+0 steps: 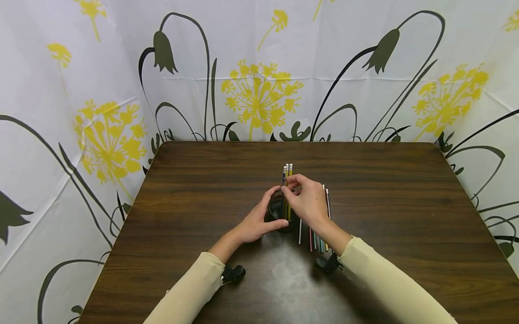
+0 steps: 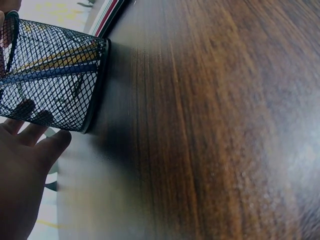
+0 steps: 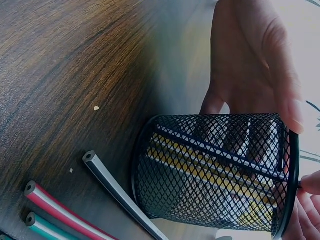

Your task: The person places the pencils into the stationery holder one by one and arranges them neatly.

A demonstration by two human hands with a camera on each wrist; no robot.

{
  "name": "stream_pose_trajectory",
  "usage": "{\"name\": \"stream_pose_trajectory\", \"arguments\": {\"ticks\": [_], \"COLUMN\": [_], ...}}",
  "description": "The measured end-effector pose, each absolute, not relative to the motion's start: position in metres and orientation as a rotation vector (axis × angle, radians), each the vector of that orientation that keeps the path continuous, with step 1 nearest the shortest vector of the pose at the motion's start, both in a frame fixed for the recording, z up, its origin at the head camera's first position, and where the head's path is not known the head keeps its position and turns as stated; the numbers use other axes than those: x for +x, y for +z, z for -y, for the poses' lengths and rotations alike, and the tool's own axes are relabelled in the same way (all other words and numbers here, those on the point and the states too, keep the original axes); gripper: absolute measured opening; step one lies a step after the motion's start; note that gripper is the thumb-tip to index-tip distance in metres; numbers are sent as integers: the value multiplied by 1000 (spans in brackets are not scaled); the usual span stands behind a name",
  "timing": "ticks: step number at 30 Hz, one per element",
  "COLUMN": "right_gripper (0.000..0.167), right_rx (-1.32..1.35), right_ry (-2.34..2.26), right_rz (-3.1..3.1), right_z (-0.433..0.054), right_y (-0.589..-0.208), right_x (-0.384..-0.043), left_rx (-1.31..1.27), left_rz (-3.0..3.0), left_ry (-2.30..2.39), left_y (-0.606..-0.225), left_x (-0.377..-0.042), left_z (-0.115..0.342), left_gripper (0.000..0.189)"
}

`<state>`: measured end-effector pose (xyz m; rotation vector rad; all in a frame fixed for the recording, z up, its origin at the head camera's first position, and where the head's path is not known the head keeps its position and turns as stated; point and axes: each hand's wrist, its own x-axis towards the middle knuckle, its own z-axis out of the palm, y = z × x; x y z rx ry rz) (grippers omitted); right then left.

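A black mesh pencil cup (image 1: 275,211) stands upright on the table, seen through its mesh in the right wrist view. My left hand (image 1: 254,224) grips it, thumb at the near rim and fingers round the far side. Inside are two yellow pencils (image 3: 200,169) and a dark blue pencil (image 3: 220,151), eraser ends up. With thumb and fingertips, my right hand (image 1: 307,199) pinches the dark blue pencil near its upper part, above the rim. Several loose striped pencils, among them a red one (image 3: 65,210) and a black-and-white one (image 3: 120,192), lie right of the cup, partly hidden under my right forearm.
The brown wood-grain table (image 1: 189,193) reaches back to a white curtain (image 1: 246,42) with flower prints. Small pale crumbs (image 3: 96,108) lie near the loose pencils. Black wrist devices (image 1: 233,274) hang below both sleeves, close to the tabletop.
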<state>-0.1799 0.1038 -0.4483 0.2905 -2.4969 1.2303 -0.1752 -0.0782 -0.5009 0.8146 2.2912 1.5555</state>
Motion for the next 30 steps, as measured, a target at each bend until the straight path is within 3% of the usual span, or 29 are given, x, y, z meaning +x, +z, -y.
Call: {"name": "stream_pose_trajectory", "arguments": {"ticks": [30], "right_gripper": [5], "right_rx": [242], "right_ry": [1159], "right_rz": [2492], "right_z": [-101], "right_y": [-450], "right_x": [-187], "left_rx": [801], "left_rz": [-2266], "left_ry": [1558], "left_y": [-501], "left_x": [-175], "left_z": [80], "left_gripper": [85]}}
